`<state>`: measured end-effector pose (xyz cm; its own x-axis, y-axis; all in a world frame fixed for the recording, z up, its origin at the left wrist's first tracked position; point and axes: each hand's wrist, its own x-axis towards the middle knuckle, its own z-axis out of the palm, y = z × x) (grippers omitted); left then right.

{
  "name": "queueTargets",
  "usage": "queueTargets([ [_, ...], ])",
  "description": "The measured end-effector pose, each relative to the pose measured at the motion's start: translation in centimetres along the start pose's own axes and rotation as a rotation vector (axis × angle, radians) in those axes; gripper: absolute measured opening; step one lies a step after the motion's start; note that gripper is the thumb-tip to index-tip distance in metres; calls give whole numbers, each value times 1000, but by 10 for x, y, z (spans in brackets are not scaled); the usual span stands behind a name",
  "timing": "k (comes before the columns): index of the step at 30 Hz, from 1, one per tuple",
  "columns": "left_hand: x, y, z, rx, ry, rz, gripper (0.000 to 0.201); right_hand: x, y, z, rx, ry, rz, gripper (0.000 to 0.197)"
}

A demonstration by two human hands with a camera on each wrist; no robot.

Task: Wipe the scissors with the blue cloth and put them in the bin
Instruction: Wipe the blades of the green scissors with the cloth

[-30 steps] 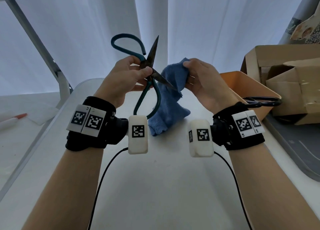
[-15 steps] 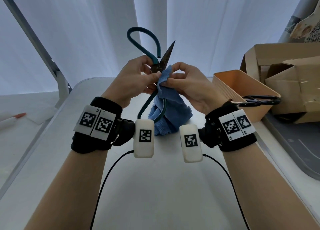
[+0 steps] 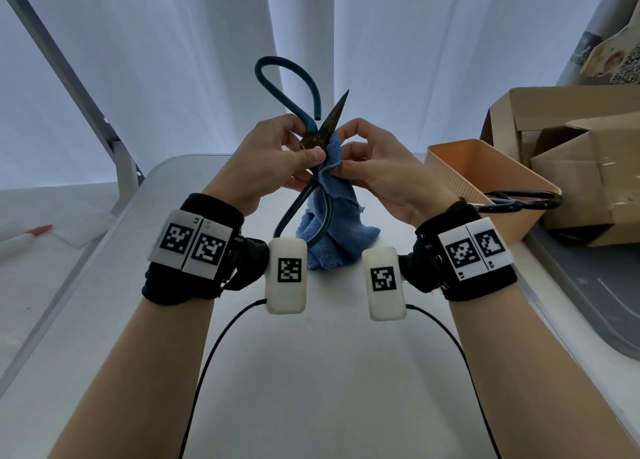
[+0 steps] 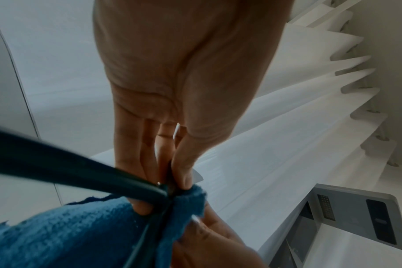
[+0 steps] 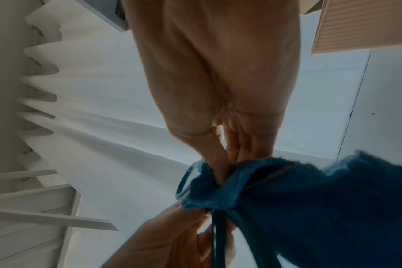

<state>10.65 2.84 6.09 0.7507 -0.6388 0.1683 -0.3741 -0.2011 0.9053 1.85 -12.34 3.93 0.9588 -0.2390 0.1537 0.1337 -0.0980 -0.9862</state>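
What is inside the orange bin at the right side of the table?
A dark pair of scissors lies across the orange bin rim. The bin's bottom is hidden by its wall.

A pair of scissors (image 3: 313, 140) with dark, worn blades and teal looped handles is held open above the white table, gripped at the pivot. One blade points up; one handle loop rises above it and the other hangs down. A fluffy blue cloth (image 3: 332, 223) is pinched around the second blade just beside the pivot, and its bulk hangs down to the tabletop. An orange ribbed bin (image 3: 485, 171) stands to the right, well apart.
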Motion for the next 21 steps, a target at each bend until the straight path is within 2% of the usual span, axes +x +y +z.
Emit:
queueTargets([
  [9,-1,-1,-5,-29,-44,-63,24,1,0,2,-59,32,-12,27],
  [14,-1,-1,-9,-52,-23,-81,22,0,0,5,-55,15,-60,24],
  [19,0,-2,-9,-68,11,-72,25,0,-3,6,-53,101,-28,15],
  [21,0,-1,-10,-69,24,-69,25,-1,-4,4,-85,81,-6,21],
])
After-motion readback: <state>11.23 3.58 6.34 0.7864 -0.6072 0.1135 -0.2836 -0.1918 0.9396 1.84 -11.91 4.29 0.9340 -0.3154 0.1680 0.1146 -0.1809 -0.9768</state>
